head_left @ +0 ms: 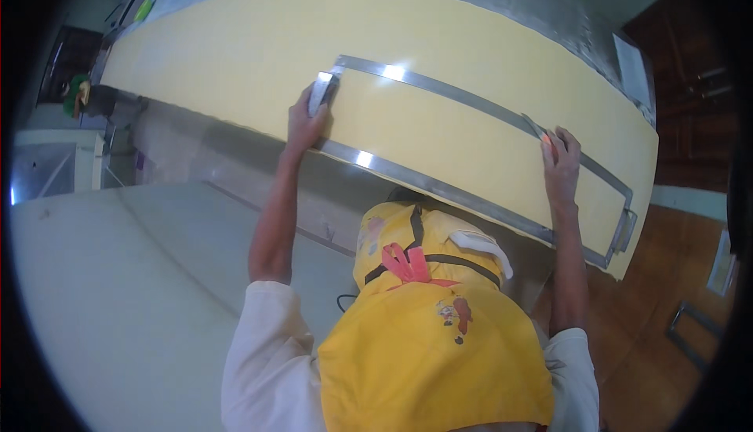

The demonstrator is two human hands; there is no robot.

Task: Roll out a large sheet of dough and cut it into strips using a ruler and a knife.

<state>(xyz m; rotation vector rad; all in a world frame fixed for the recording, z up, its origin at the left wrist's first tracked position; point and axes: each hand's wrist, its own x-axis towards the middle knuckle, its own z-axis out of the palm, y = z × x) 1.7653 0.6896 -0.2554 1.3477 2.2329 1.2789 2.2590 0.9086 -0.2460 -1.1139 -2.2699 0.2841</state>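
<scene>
A long rectangular metal frame (439, 87) lies on a pale yellow sheet (463, 32) covering a long worktop. My left hand (306, 122) is closed round a small silver metal block (321, 91) at the frame's left end, near the front edge of the sheet. My right hand (562, 167) grips a knife-like tool with an orange handle (547, 139) and a thin metal blade, which rests by the frame's far strip. At the frame's right end is a short metal bracket or handle (626, 230). A yellow apron (431, 353) covers my front.
Beyond the sheet is a grey metal surface (588, 28). A pale board (118, 267) lies at lower left, a brown wooden surface (635, 314) with another metal frame (690, 314) at lower right. Wooden cabinets (690, 87) stand at right; green and dark objects (82, 95) sit at far left.
</scene>
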